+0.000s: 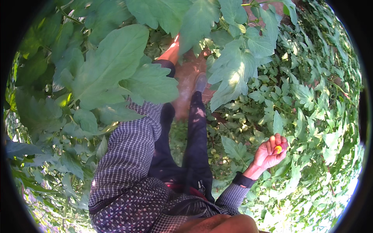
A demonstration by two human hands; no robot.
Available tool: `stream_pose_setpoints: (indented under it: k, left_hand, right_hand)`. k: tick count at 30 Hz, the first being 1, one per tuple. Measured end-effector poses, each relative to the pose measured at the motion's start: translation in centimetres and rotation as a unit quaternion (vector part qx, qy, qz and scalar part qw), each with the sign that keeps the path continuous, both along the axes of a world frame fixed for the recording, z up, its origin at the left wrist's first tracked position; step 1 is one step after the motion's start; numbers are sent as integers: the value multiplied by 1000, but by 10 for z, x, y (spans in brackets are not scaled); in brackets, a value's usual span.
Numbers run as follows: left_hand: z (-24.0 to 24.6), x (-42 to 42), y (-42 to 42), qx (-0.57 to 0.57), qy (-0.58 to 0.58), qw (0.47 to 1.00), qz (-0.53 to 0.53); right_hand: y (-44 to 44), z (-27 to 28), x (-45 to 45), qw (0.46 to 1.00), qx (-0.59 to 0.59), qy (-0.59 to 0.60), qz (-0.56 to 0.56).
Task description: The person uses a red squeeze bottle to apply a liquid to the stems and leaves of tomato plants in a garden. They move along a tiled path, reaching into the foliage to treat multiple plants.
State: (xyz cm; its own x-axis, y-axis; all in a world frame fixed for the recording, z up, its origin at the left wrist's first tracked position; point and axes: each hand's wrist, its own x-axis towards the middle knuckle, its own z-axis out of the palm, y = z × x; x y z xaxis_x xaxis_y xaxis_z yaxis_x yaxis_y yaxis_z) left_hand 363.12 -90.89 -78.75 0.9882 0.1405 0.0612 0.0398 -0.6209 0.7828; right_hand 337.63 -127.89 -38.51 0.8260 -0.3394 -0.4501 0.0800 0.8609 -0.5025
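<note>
On the right, my right hand is raised palm up above the foliage. Its curled fingers and thumb hold a small red and yellow object, whose kind I cannot tell. My left forearm reaches forward at the top centre, under large tomato leaves. Those leaves hide my left hand, so what it touches cannot be seen. Another leafy tomato shoot hangs just right of that forearm. Small round green tomatoes show low among the plants, to the left of my right hand.
Dense tomato plants crowd the right side, and more foliage stands close on the left. A strip of reddish-brown soil runs between them, with my shoe on it. Leaves hang close before the camera.
</note>
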Motion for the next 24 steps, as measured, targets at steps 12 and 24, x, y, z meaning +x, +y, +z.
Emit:
stream_pose_setpoints:
  k: [12,24]
  left_hand:
    - [149,-316,8,-328,223,918,8]
    - [571,-388,84,-125,256,958,4]
  right_hand:
    - [70,71,67,983,129,-62,116]
    - [220,285,66,880,188,-182,396]
